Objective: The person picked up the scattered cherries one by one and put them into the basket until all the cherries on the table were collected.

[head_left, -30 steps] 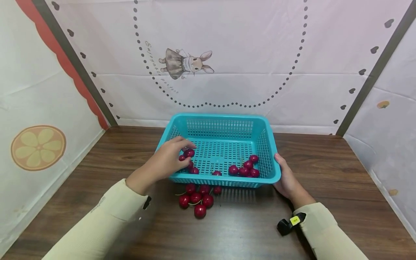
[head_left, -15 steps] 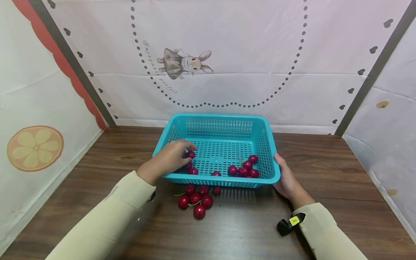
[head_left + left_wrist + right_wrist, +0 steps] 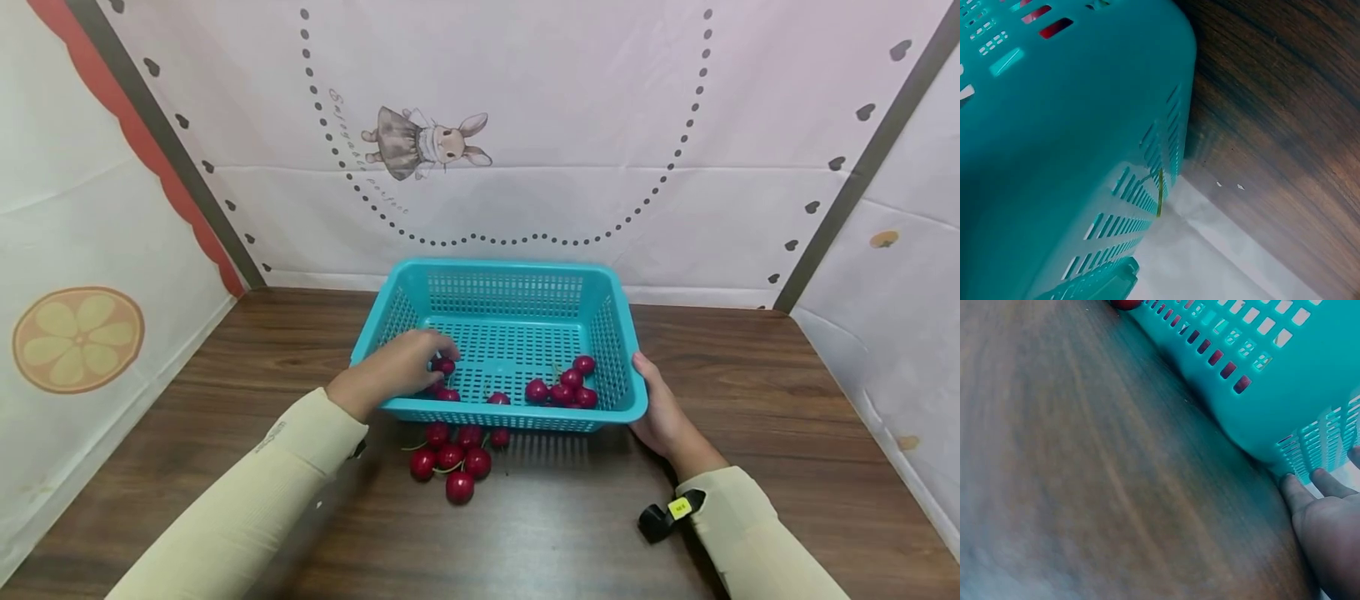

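In the head view my left hand [image 3: 401, 365] reaches over the left side of a turquoise plastic basket [image 3: 495, 416]. Its thumb and fingers pinch a dark red cherry [image 3: 444, 366] inside. More cherries lie just below that hand, partly covered by it. My right hand [image 3: 662, 410] rests against the outside of the basket's right end; the right wrist view has its fingers [image 3: 1329, 485] touching the slotted wall [image 3: 1300, 453]. From the left wrist only the basket's outer side [image 3: 1066, 112] shows, with a green stem [image 3: 1160, 194] poking through; the left hand is out of that view.
A cluster of cherries [image 3: 562, 393] lies in the basket's right front corner, and a single cherry [image 3: 498, 399] near the front middle. Several cherries with stems [image 3: 460, 487] sit on the brown wooden table [image 3: 547, 525] before the basket. A printed white cloth [image 3: 570, 100] stands behind.
My left hand has shifted slightly right and toward the front of the basket, the cherry between its fingers moving along. The right hand and basket stay in place.
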Motion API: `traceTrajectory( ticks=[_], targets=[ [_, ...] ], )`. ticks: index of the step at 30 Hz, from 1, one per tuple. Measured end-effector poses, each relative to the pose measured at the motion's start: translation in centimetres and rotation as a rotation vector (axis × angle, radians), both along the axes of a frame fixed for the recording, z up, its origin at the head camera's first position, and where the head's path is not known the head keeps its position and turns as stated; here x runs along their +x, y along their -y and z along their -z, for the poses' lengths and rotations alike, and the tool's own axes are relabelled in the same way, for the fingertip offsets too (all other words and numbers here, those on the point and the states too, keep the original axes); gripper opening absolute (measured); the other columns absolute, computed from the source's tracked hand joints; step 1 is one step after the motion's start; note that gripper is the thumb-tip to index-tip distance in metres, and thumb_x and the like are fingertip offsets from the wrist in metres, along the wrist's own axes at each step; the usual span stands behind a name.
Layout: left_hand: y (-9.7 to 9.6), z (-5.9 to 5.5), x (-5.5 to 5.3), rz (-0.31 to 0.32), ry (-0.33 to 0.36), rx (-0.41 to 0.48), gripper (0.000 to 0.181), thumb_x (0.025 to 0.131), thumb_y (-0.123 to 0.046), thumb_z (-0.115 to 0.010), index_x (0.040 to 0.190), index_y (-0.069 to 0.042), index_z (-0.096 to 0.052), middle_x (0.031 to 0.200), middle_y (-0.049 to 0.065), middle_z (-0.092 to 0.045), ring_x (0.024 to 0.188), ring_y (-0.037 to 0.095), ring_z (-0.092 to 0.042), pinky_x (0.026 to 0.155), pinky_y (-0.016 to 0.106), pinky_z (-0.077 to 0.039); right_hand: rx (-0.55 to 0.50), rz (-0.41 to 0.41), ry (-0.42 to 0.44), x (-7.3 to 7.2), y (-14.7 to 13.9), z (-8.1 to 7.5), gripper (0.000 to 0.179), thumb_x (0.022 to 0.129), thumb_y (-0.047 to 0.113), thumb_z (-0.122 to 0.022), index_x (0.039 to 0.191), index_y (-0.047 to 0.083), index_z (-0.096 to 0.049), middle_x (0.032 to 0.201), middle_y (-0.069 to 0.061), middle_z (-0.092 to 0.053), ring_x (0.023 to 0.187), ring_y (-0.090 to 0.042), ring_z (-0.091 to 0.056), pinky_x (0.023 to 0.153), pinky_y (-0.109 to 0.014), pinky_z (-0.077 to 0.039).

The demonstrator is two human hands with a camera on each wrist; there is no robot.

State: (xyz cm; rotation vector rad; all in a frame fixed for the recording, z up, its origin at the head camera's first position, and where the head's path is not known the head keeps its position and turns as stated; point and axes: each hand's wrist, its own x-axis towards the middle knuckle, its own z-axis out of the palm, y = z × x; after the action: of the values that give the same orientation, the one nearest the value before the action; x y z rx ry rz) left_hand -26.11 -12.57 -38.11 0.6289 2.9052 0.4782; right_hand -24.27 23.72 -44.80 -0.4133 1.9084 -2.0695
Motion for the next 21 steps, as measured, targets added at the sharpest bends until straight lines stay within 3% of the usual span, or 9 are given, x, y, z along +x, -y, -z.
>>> traceTrajectory(
  ticks=[10,21],
  targets=[
    [-0.14,0.13,-0.01,0.023,0.069,-0.017,0.027,0.091,-0.007,-0.071,0.117,-0.011,-0.072,0.117,0.006,-0.072,0.116,0.026,-0.064,0.101,0.045,-0.052,-0.01,-0.01,-0.007,-0.15,-0.05,0.19,0.072,0.103,0.061,-0.017,0.161,0.021,-0.001,0.164,-0.016,-0.014,0.146,-0.044,-0.025,0.101,-0.027,-0.048],
    [-0.18,0.25,0.01,0.025,0.066,-0.009,0.029,0.094,-0.004,-0.066,0.121,-0.01,-0.071,0.121,0.007,-0.071,0.117,0.026,-0.063,0.102,0.044,-0.052,0.001,-0.004,-0.006,-0.15,-0.13,0.28,0.071,0.103,0.061,-0.017,0.161,0.023,-0.002,0.164,-0.015,-0.015,0.145,-0.044,-0.027,0.108,-0.039,-0.044]
  ],
)
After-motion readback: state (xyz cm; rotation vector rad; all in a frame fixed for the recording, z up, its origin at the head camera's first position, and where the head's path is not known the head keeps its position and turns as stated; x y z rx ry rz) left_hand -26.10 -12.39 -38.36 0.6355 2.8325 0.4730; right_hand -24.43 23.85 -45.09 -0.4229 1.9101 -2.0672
